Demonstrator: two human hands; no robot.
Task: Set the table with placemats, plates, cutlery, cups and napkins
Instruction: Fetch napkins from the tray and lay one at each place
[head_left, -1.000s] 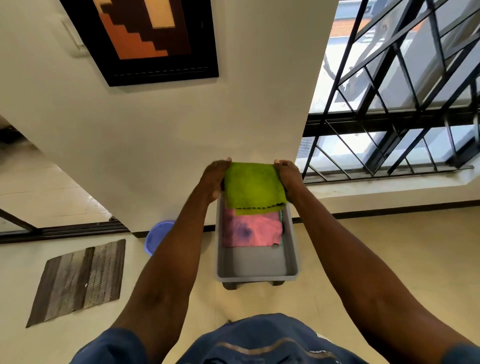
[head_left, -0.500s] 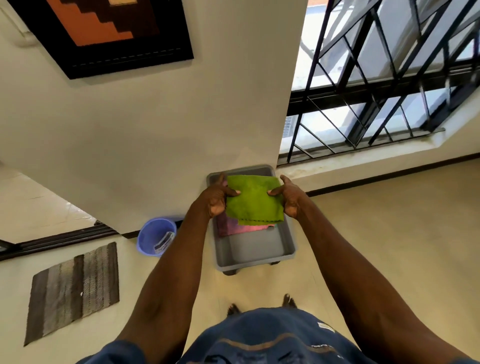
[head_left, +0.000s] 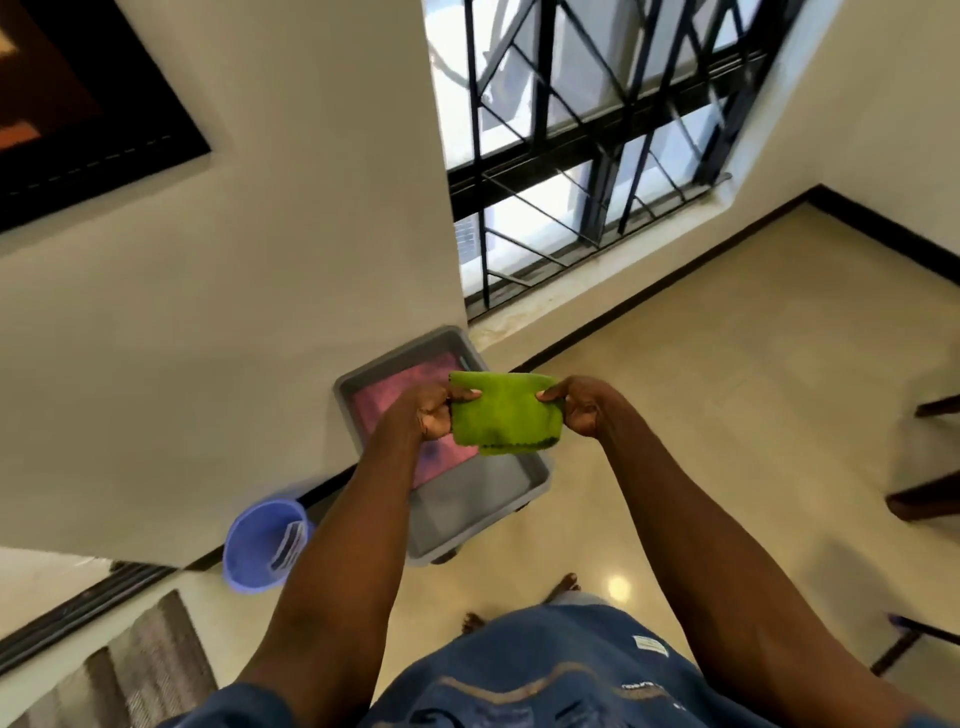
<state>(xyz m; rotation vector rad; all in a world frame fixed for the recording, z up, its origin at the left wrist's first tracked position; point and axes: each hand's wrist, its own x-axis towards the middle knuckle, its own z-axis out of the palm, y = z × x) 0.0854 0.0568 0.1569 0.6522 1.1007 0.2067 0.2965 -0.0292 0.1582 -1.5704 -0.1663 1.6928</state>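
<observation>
A folded green napkin hangs in the air above a grey plastic bin that stands on the floor by the wall. My left hand pinches the napkin's left edge and my right hand pinches its right edge. A pink cloth lies flat in the bin's far half, partly hidden by my left arm and the napkin. No table, plates, cutlery or cups are in view.
A blue plastic bucket with a dark object inside stands left of the bin. A striped mat lies at the lower left. Barred window ahead. Dark furniture legs show at the right edge. My bare feet stand on the glossy floor.
Both hands have lifted the green napkin up and away from the bin toward me. The view has swung right, so the bin now sits left and tilted.
</observation>
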